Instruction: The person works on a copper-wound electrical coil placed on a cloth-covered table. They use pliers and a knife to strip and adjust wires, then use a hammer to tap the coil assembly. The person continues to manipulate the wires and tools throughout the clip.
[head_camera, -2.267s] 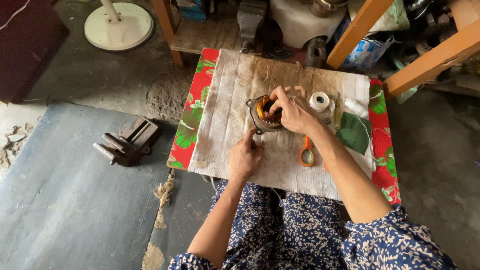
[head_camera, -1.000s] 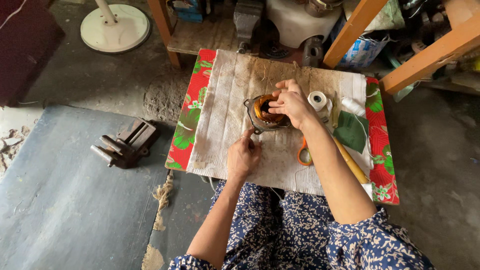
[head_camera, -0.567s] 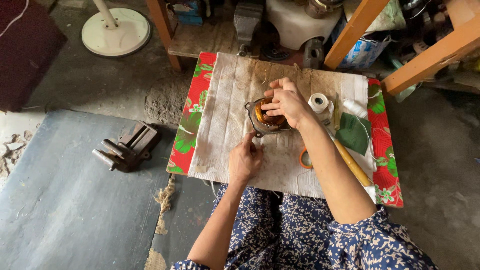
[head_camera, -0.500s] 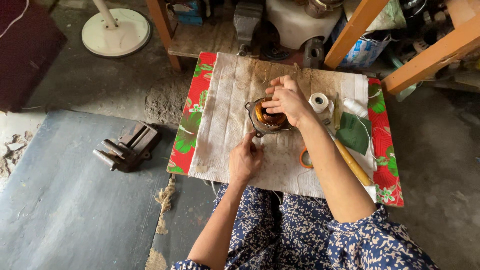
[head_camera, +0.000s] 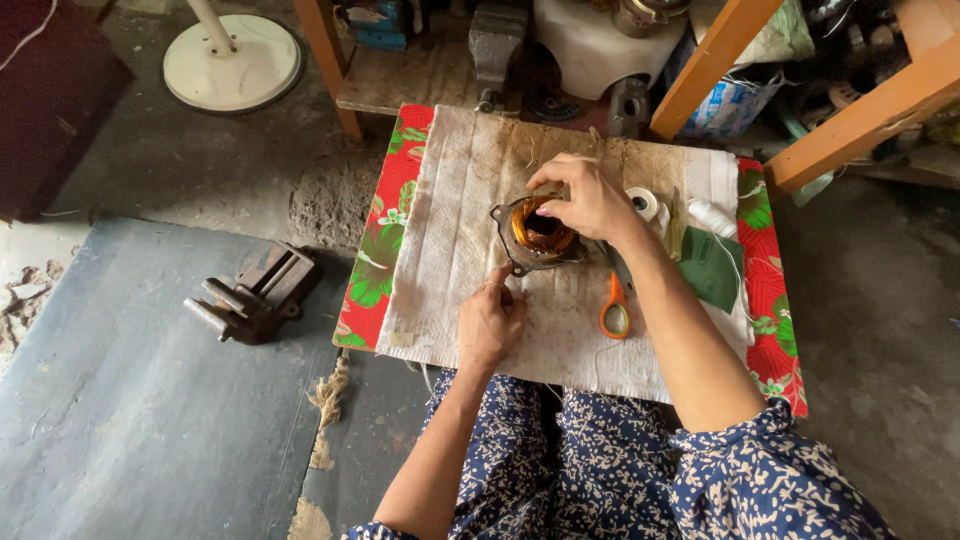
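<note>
**Two hands at a motor stator on a cloth-covered board**

The stator (head_camera: 537, 233) is a round grey metal housing with lugs at its rim and a ring of copper-coloured winding inside, around a dark bore. It lies flat on a dirty white cloth (head_camera: 450, 260), which covers a red mat (head_camera: 385, 235) printed with green leaves.

The right hand (head_camera: 585, 195) arches over the far and right side of the stator, fingers curled down onto the winding; whether they pinch anything there cannot be told. The left hand (head_camera: 490, 320) lies on the cloth just in front of the stator, loosely closed, its fingertips touching the near rim of the housing; nothing is visibly held in it.

Just right of the right wrist lies a pair of scissors (head_camera: 614, 305) with orange handles, partly under the forearm. Beyond it, right of the hand, stand a white thread spool (head_camera: 643, 203) and a white tube-like roll (head_camera: 712, 217), with a dark green sheet (head_camera: 712, 267) beside them.

Well left of the left hand, on a grey floor mat, lies a metal vise (head_camera: 255, 297). Past the far edge of the cloth, a white bucket (head_camera: 600, 50) stands under an orange wooden frame (head_camera: 715, 60); its contents are hidden. Right of it is a blue-and-white bag (head_camera: 725, 105). A round white fan base (head_camera: 233, 62) is at far left.
</note>
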